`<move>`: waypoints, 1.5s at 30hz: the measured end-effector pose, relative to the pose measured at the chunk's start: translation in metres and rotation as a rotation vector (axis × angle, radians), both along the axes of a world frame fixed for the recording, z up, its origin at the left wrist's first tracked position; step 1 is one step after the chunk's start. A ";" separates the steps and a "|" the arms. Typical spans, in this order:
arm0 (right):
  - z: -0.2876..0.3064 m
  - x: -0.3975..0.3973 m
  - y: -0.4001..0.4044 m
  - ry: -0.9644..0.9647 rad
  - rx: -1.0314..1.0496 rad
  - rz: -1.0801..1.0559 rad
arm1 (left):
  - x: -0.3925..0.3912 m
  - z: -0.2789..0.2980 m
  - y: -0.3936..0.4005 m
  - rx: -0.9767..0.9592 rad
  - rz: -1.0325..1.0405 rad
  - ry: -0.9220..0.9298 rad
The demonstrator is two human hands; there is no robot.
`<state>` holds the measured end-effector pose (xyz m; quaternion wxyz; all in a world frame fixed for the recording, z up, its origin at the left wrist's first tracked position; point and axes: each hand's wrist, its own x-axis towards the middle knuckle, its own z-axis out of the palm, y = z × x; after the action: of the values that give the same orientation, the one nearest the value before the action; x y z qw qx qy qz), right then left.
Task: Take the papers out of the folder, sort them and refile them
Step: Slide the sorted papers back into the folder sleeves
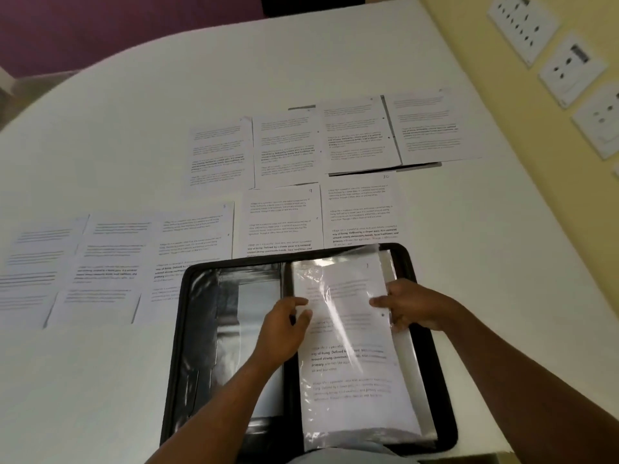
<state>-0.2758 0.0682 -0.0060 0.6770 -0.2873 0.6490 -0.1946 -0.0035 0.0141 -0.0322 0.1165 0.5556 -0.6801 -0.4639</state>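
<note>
A black folder (187, 346) lies open on the white counter (100, 380) at the near edge, its left half showing shiny dark pockets and its right half holding clear plastic sleeves (407, 390). A printed sheet (351, 373) lies on that right half, partly under the glossy film of a sleeve, its lower text readable and its upper part glared over. The left hand (284, 324) reaches in from the near left and pinches the sheet's left edge between thumb and curled fingers, about level with the folder's spine. The right hand (407, 306) comes in from the near right and grips the right edge of the sheet and sleeve, fingers curled round it, beside the punched holes. Just beyond the folder's far rim, a near row of papers (100, 262) spreads across the counter from far left to right, the two rightmost touching the folder's top edge, and at least one carrying a handwritten number in its corner. Farther back a second row of papers (284, 145) lies side by side, slightly overlapping, the right ones resting on something dark of which only edges show. On the yellow wall (502, 112) at the far right hang white switch plates (569, 72).
</note>
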 end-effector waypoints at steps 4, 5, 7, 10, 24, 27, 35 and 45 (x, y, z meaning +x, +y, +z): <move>0.022 0.045 -0.010 -0.329 -0.020 -0.221 | 0.006 0.030 0.008 0.267 0.089 0.225; 0.025 0.058 -0.014 -0.361 -0.029 -0.234 | 0.009 0.038 0.009 0.307 0.110 0.268; 0.029 0.087 -0.024 -0.383 -0.039 -0.245 | 0.020 0.054 0.008 0.328 0.144 0.335; 0.036 0.130 -0.037 -0.291 -0.109 -0.197 | 0.048 0.073 0.003 0.366 0.110 0.418; 0.008 0.242 -0.038 0.241 -0.389 0.292 | 0.181 0.026 -0.022 0.356 0.478 0.081; -0.018 0.233 -0.024 0.557 -0.508 0.547 | 0.188 0.010 -0.027 0.291 0.477 -0.032; -0.060 0.224 0.000 0.944 -0.596 0.850 | 0.174 -0.010 -0.018 -0.143 0.030 -0.546; -0.072 0.230 -0.005 1.039 -0.684 0.745 | 0.180 -0.013 -0.033 -0.241 -0.072 -0.520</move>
<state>-0.0454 0.0632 -0.0779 0.1747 -0.7405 0.6487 0.0183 0.1763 -0.0188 -0.0455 -0.0132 0.6135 -0.7568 -0.2253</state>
